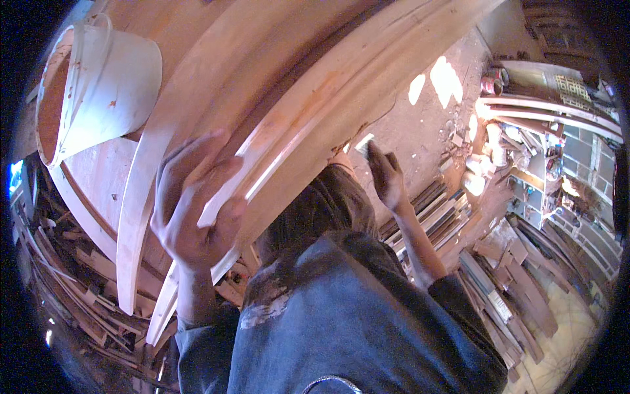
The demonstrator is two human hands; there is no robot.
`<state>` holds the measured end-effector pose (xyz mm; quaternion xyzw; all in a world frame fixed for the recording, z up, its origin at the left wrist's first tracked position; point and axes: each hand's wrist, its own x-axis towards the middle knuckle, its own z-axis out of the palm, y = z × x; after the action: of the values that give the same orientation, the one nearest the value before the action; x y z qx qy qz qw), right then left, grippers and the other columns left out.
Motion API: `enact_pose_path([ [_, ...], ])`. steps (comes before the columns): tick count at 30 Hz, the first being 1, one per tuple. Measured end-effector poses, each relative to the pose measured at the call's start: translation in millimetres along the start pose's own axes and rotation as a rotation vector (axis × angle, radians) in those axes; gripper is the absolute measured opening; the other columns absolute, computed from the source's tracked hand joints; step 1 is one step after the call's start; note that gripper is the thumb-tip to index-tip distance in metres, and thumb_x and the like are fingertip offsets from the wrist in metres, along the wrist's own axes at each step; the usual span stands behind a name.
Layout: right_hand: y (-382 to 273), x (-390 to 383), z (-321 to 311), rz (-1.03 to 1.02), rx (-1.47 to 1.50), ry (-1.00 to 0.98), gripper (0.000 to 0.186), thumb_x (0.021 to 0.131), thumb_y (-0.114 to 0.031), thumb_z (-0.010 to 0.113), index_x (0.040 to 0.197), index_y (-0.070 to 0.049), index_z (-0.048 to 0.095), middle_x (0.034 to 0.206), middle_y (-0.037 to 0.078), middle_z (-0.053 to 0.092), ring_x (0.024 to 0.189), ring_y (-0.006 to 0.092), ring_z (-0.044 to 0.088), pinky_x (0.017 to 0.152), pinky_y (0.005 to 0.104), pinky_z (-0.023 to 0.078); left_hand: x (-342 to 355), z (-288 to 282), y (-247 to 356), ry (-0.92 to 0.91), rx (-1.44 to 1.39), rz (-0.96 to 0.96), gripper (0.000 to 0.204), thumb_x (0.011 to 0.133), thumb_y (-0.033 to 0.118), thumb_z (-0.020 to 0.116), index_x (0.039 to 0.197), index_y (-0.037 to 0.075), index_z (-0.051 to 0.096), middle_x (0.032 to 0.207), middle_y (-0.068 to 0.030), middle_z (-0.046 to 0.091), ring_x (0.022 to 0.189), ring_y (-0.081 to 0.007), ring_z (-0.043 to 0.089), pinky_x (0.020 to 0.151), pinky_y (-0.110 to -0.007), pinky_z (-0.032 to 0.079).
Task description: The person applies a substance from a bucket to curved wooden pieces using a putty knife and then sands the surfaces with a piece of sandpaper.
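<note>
At near left, the left hand (197,207) is curled around a long, curved, pale-brown wooden rail (341,108); apart, to its right, the right hand (387,176) meets a small, pale piece (364,142), grip unclear.

The single view comes from the person's head, from the left one of two cameras worn side by side. It faces down, over the dark shirt (335,315) on the near side, and looks across the long curved wooden piece (348,108). The left hand (190,203) is quite near to the lens and appears large; the right hand (386,176) appears smaller, so it is farther. The lens is very wide: it takes in the white bucket (115,85) at far left and the floor (423,128) at right.
</note>
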<state>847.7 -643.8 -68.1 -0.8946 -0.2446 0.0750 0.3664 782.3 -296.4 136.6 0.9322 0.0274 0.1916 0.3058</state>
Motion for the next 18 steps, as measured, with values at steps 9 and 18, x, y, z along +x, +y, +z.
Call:
enact_pose_path([
  [9, -78, 70, -128, 0.350, 0.182, 0.137, 0.033, 0.107, -0.025, 0.046, 0.131, -0.005, 0.057, 0.081, 0.002, 0.058, 0.066, 0.0103, 0.049, 0.063, 0.0280, 0.044, -49, 38, 39, 0.082, -0.342, -0.132, 0.033, 0.084, 0.031, 0.076, 0.098, 0.002, 0.073, 0.106, -0.0156, 0.071, 0.096, -0.0317, 0.068, 0.085, -0.042, 0.055],
  [18, -120, 164, -165, -0.122, -0.057, -0.222, 0.038, 0.107, -0.031, 0.045, 0.122, -0.001, 0.063, 0.086, 0.003, 0.059, 0.075, 0.0122, 0.051, 0.069, 0.0274, 0.043, -78, 37, 62, 0.116, -0.256, -0.345, 0.031, 0.079, 0.020, 0.078, 0.103, 0.002, 0.072, 0.108, -0.0125, 0.071, 0.094, -0.0305, 0.068, 0.082, -0.041, 0.054],
])
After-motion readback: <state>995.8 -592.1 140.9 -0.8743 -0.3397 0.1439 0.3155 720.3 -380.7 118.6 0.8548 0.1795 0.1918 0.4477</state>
